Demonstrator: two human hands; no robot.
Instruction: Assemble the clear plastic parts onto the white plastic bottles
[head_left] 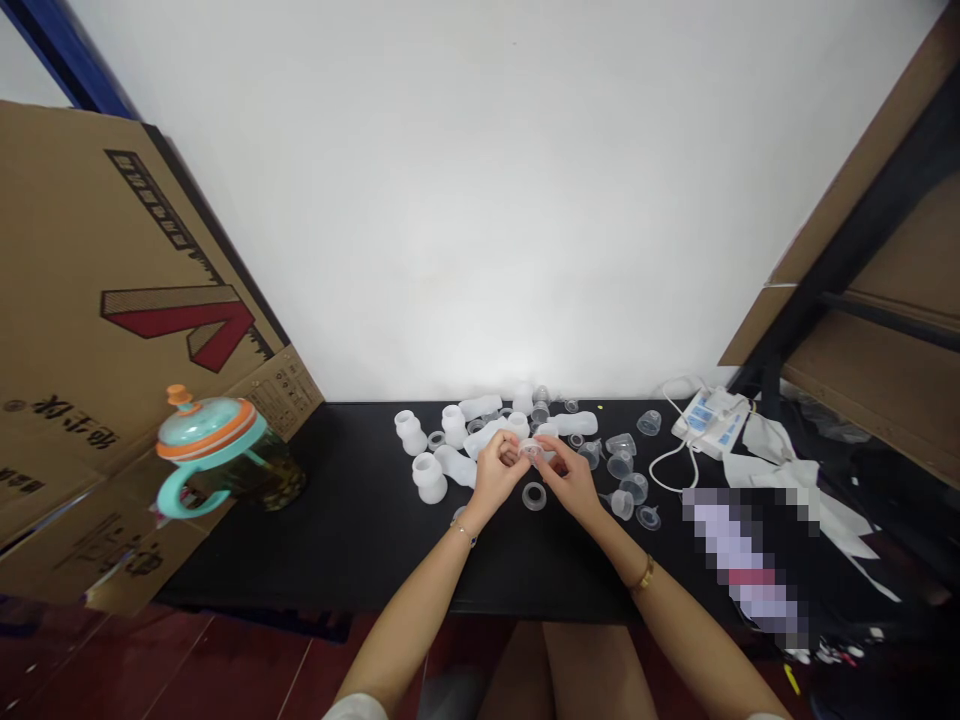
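My left hand (496, 470) and my right hand (568, 478) meet over the black table (352, 520), fingers pinched together on a small clear plastic part (532, 451) held between them. Just below my hands a small clear ring (534, 496) lies on the table. Several white translucent bottle-shaped pieces (430, 476) lie to the left and behind my hands. Several small clear cups and caps (621, 466) lie to the right.
A teal and orange handled cup (214, 440) stands at the table's left end before a large cardboard box (112, 330). A white power strip with cables (710, 420) and white papers (780, 470) lie at the right, beside a dark wooden shelf frame (847, 250).
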